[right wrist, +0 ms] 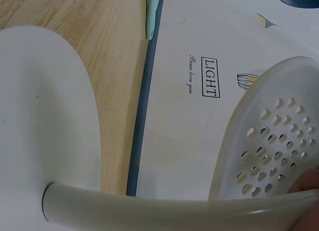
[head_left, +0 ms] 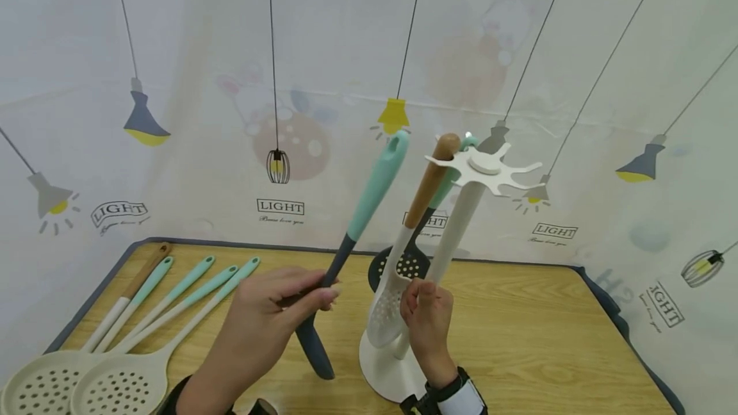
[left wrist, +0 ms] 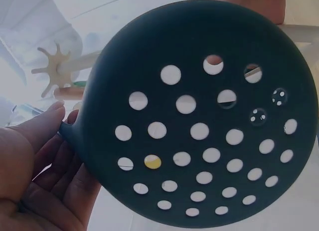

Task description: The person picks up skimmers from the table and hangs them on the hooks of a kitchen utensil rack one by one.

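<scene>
My left hand [head_left: 271,312] pinches a dark skimmer [head_left: 371,191] by its neck, mint handle pointing up. Its round perforated head [left wrist: 199,116] fills much of the left wrist view, while the head view shows it nearly edge-on. With my right hand [head_left: 428,319] I grip the pole [head_left: 455,235] of a white utensil stand, which leans to the right. From the stand's hooked top [head_left: 484,162] hang a white skimmer with a brown handle [head_left: 426,181] and, behind it, another dark skimmer [head_left: 412,261]. The stand's round base [right wrist: 50,116] shows in the right wrist view.
Several pale utensils with mint or brown handles [head_left: 196,274] lie at the table's left, including perforated skimmers [head_left: 121,383]. The wooden table [head_left: 548,332] has a dark edge. A white cloth printed with lamps [head_left: 346,37] hangs behind.
</scene>
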`<state>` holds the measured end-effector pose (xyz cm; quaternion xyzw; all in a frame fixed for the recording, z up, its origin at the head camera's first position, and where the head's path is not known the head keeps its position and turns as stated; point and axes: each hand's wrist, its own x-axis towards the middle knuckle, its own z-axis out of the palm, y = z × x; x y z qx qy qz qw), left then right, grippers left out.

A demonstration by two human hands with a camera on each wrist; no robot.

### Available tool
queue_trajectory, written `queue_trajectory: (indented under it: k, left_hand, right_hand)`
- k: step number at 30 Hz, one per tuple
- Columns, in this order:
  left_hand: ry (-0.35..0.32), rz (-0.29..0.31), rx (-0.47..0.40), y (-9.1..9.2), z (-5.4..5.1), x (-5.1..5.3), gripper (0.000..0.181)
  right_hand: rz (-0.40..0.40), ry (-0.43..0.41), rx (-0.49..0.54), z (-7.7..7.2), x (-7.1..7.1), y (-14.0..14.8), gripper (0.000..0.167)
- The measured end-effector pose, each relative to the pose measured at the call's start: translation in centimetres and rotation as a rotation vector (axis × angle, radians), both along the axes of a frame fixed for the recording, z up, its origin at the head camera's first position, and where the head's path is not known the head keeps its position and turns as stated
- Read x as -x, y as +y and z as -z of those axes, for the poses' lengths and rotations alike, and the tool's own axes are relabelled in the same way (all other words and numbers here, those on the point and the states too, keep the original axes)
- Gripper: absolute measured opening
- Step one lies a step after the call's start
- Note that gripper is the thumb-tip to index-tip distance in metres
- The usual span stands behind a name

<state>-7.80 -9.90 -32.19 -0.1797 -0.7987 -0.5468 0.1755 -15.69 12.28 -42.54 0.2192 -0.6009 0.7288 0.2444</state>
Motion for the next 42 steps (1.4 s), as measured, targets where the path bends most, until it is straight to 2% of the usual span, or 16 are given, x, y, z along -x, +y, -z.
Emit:
queue_trajectory:
  k: [9, 23, 28, 36, 42]
  left_hand:
    - [-0.012, 0.043, -0.015, 1.0, 0.1, 0.4, 0.017]
    - [-0.073, 0.050, -0.027, 1.6, 0.4, 0.7, 0.020]
    - [-0.074, 0.054, -0.020, 1.7, 0.6, 0.9, 0.020]
    - [-0.117, 0.048, -0.001, 2.1, 0.7, 1.2, 0.017]
    - [-0.113, 0.055, 0.010, 2.2, 0.8, 1.3, 0.017]
  right_hand:
    - [0.023, 0.002, -0.025, 0.0, 0.0, 0.0, 0.077]
    - [0.023, -0.009, -0.022, 0.0, 0.0, 0.0, 0.079]
    - [0.035, -0.015, -0.031, 0.0, 0.0, 0.0, 0.079]
    - [0.042, -0.018, -0.035, 0.0, 0.0, 0.0, 0.078]
    - [0.037, -0.009, -0.035, 0.0, 0.0, 0.0, 0.078]
